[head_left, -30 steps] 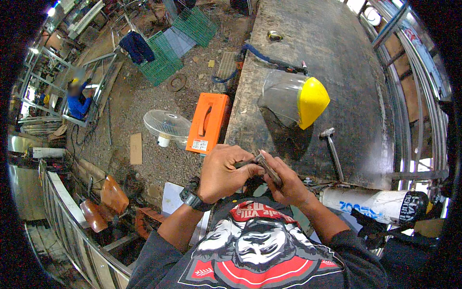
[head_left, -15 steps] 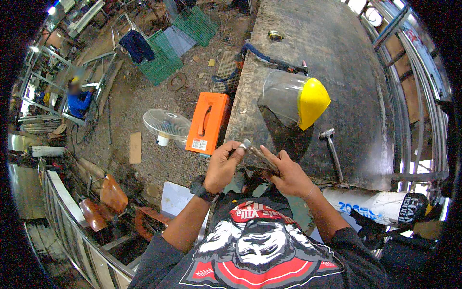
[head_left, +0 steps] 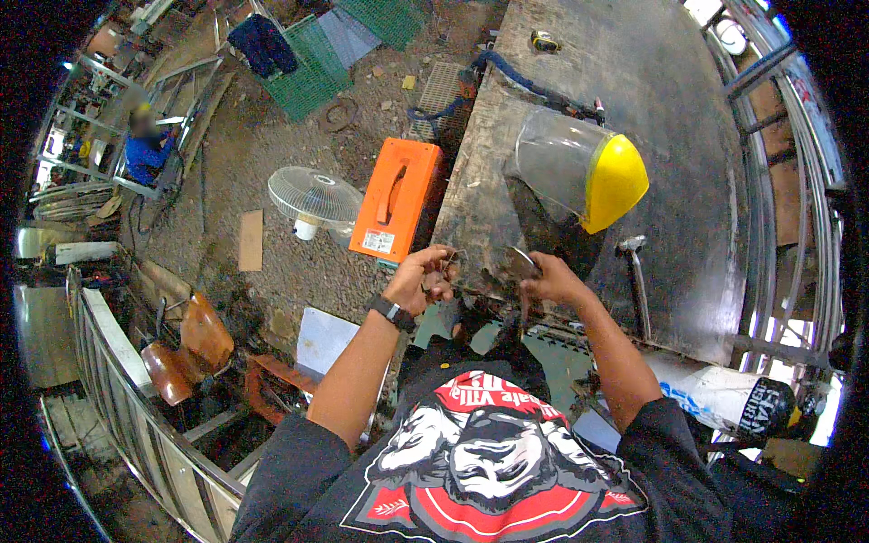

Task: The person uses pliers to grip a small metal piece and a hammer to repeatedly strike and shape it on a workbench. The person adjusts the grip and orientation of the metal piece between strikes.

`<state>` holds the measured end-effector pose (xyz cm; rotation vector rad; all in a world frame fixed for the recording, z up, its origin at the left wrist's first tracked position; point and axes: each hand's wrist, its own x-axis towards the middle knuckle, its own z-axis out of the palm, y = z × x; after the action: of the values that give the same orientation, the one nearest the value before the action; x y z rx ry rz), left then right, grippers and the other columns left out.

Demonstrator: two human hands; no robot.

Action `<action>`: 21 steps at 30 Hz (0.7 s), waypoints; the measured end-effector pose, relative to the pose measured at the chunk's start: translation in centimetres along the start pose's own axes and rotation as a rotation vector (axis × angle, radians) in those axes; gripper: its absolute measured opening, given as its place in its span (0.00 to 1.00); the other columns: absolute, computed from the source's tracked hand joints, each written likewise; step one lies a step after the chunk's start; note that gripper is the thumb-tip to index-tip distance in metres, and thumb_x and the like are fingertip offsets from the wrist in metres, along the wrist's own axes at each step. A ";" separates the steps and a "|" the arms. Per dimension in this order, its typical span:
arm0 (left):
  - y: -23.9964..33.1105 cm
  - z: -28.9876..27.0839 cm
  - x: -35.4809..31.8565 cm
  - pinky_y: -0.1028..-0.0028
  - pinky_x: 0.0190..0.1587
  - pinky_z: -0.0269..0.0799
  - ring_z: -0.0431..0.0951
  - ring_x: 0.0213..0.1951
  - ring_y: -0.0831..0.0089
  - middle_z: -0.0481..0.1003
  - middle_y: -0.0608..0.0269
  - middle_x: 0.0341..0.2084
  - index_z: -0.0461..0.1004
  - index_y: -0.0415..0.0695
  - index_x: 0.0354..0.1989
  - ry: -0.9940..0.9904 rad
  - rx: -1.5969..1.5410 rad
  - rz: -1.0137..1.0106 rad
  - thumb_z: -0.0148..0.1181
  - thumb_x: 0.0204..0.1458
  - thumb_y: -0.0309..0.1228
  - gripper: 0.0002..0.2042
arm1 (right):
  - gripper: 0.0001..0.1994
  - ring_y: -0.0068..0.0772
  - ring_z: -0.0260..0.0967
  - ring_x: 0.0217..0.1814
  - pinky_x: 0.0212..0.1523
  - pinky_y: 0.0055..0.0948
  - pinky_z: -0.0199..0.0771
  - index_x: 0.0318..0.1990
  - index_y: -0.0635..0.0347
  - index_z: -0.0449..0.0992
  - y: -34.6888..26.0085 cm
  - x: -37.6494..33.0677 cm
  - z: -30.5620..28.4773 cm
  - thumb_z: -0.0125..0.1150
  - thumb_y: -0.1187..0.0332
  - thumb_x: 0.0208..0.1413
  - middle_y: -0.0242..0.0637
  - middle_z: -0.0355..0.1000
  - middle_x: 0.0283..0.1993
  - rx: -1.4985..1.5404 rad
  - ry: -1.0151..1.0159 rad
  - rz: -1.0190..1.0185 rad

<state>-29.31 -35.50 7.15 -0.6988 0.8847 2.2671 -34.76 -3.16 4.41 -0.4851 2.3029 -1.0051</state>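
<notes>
Above the near-left edge of the dark worktable, my right hand is closed round a slim metal tool. Its exact kind does not show; the visible end is flat and shiny. Apart from it, beside the table's corner, my left hand has its fingers curled, thumb and forefinger close together. Something thin may be between them, but it is too small to name. Beyond my right hand lies a face shield with a yellow crown and clear visor. A hammer rests to its right.
An orange case and a grey fan stand left of the table. Farther back on it are a tape measure and a blue-wrapped cable. A white cylinder lies at right. A person in blue works far left.
My hands have moved apart: the left has let go of the tool's flat end, and the right keeps the tool. The view has shifted, so the table things sit higher and farther right.
</notes>
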 end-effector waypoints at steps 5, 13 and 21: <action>-0.5 -3.6 4.3 0.65 0.22 0.72 0.64 0.11 0.74 0.74 0.63 0.20 0.74 0.45 0.37 0.048 0.120 -0.081 0.56 0.61 0.39 0.10 | 0.30 0.57 0.76 0.53 0.53 0.48 0.76 0.60 0.57 0.73 -0.4 3.7 1.2 0.74 0.57 0.51 0.50 0.78 0.51 -0.110 0.113 0.159; -1.0 -3.5 6.8 0.65 0.17 0.72 0.67 0.11 0.72 0.72 0.63 0.22 0.75 0.41 0.35 0.169 0.359 -0.069 0.55 0.60 0.37 0.11 | 0.28 0.56 0.71 0.52 0.51 0.46 0.74 0.62 0.57 0.72 -4.8 2.5 5.3 0.72 0.64 0.54 0.52 0.72 0.51 -0.434 0.466 -0.269; -1.9 -4.0 4.6 0.61 0.35 0.77 0.82 0.30 0.58 0.79 0.51 0.25 0.78 0.38 0.41 0.780 1.189 0.548 0.52 0.64 0.42 0.17 | 0.10 0.55 0.75 0.46 0.45 0.47 0.78 0.45 0.57 0.78 -4.2 6.4 9.6 0.65 0.69 0.56 0.47 0.76 0.41 -0.224 0.313 -0.266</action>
<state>-30.12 -35.71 0.77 -0.7641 2.6916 1.2950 -33.25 -14.52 -0.02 -0.7914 2.7015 -1.0081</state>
